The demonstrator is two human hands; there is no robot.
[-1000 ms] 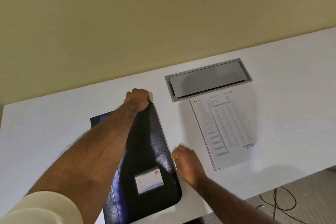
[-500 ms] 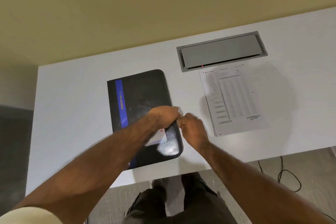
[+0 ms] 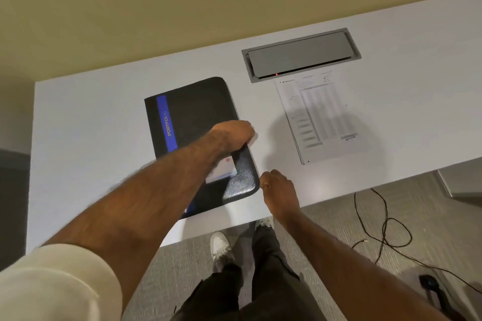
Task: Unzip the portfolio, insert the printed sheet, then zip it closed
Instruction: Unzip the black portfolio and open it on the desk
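1. Head view looks steeply down on a white desk [image 3: 104,138] set against a beige wall.
2. A black portfolio [image 3: 198,104] lies flat on the desk, left of centre, cover up. A blue stripe [image 3: 167,122] with the word PORTFOLIO runs along its left side, and a pale label [image 3: 221,172] with a red dot sits toward its near right corner.
3. The left hand [image 3: 233,133] is on the portfolio's right edge, about midway along, with its fingers curled down over that edge — gripping it. Its forearm crosses the cover and hides part of the label; a cream sleeve [image 3: 57,284] covers the upper arm.
4. The right hand [image 3: 279,187] is at the portfolio's near right corner, touching the edge, fingers curled in with the thumb against the forefinger. Whether they pinch a zip pull cannot be told — the spot is too small and blurred.
5. The printed sheet [image 3: 320,117] lies flat on the desk to the right of the portfolio, apart from it and from both hands. Its far edge is just beside a grey cable hatch [image 3: 300,55] sunk into the desk.
6. Below the desk's near edge are grey carpet [image 3: 339,229], black cables [image 3: 386,229] and a white shoe [image 3: 220,245].
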